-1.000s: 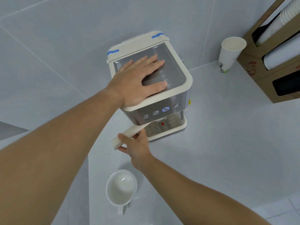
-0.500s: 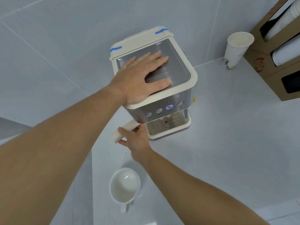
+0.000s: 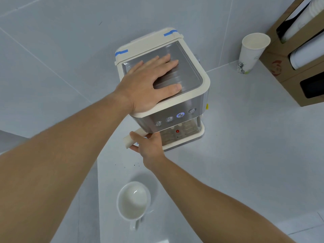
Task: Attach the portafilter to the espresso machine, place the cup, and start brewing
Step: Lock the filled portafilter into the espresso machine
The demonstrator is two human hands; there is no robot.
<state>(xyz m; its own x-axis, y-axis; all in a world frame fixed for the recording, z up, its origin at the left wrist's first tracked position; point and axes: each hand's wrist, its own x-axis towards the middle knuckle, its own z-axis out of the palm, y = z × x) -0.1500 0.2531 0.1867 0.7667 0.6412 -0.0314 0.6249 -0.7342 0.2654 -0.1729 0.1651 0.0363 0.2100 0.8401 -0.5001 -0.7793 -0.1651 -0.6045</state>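
Note:
A cream and steel espresso machine [image 3: 191,95] stands on the white counter against the tiled wall. My left hand [image 3: 149,85] lies flat on its metal top, fingers spread. My right hand [image 3: 149,146] grips the cream handle of the portafilter [image 3: 128,140], which sticks out to the left from under the machine's front; its basket end is hidden beneath the machine. One of the front buttons [image 3: 180,115] glows blue. A white ceramic cup [image 3: 133,201] stands empty on the counter, nearer to me than the machine, handle towards me.
A paper cup [image 3: 252,51] stands at the back right by the wall. A cardboard dispenser [image 3: 301,55] with stacked cups and lids fills the right edge. A few dark specks lie on the counter [image 3: 245,155] in front of the machine.
The portafilter handle has drawn in closer under the machine's front with my right hand on it. My left hand stays flat on the machine's top. The view has shifted slightly.

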